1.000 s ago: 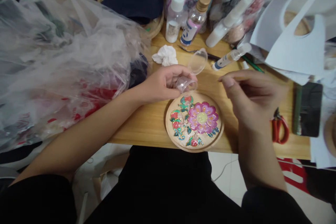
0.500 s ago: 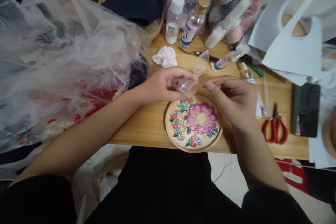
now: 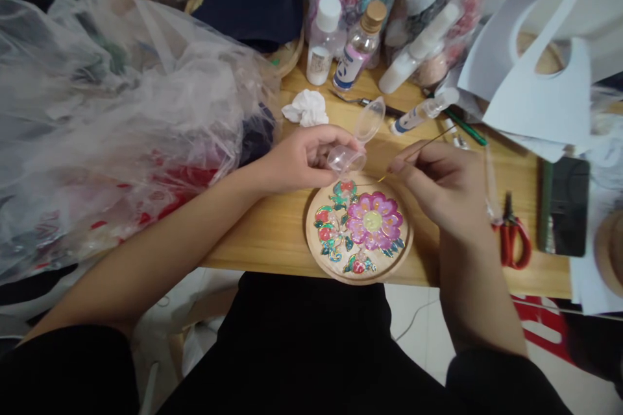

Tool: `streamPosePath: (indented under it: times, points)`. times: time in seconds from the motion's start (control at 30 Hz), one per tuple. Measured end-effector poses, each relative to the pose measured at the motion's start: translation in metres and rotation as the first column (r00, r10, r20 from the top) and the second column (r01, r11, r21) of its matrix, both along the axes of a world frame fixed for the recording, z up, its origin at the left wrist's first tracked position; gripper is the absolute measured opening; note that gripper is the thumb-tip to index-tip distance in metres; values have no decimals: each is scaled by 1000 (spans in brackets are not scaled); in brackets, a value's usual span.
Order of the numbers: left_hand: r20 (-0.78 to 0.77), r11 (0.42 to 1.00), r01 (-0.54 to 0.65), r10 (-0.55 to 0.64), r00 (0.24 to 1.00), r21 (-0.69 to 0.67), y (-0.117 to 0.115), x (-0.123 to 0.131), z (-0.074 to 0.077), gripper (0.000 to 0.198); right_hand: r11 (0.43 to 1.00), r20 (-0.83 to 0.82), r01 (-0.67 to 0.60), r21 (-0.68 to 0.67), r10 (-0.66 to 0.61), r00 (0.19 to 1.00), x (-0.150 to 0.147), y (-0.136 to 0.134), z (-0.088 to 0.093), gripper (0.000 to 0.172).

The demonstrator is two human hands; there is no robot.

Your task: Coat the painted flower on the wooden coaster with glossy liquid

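Observation:
A round wooden disc (image 3: 359,228) painted with a pink flower, red buds and green leaves lies at the near edge of the wooden table (image 3: 272,227). My left hand (image 3: 304,157) holds a small clear plastic pot (image 3: 346,157) tilted just above the disc's far rim, its hinged lid (image 3: 368,120) flipped up. My right hand (image 3: 445,185) pinches a thin stick (image 3: 413,154) whose tip points toward the pot.
Crumpled clear plastic bags (image 3: 117,123) cover the left. Bottles (image 3: 324,39) and tubes stand at the back beside a white tissue (image 3: 306,108). Red-handled scissors (image 3: 513,237), a dark phone (image 3: 563,205) and white cut foam (image 3: 535,78) lie to the right.
My right hand moved left from open air to the pot, then drew back slightly; the thin stick now shows in its fingers. The left hand kept the pot nearly still.

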State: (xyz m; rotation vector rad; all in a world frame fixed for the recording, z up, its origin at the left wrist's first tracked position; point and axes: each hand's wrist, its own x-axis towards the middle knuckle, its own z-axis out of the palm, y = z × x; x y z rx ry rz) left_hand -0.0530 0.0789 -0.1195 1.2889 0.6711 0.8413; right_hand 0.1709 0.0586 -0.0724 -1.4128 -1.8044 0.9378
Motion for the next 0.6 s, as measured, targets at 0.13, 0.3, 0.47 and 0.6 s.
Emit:
streamPosePath:
  times: [0.13,0.3,0.47,0.6]
  points:
    - [6,1000,2,-3,1000,14,0,0,-1,39,998,37,-28,59,26,999,-2,0,-4,19]
    - [10,999,10,-10,1000,41,1,0,-3,39,991,72,-101,84,95,993,-4,2,-5,17]
    - [-2,998,4,-4,1000,64,1,-1,-4,39,990,82,-106,91,98,992,-6,3,-4,20]
    - [0,998,15,-15,1000,63,1,-1,-5,39,990,89,-107,91,99,991,-7,3,-4,20]
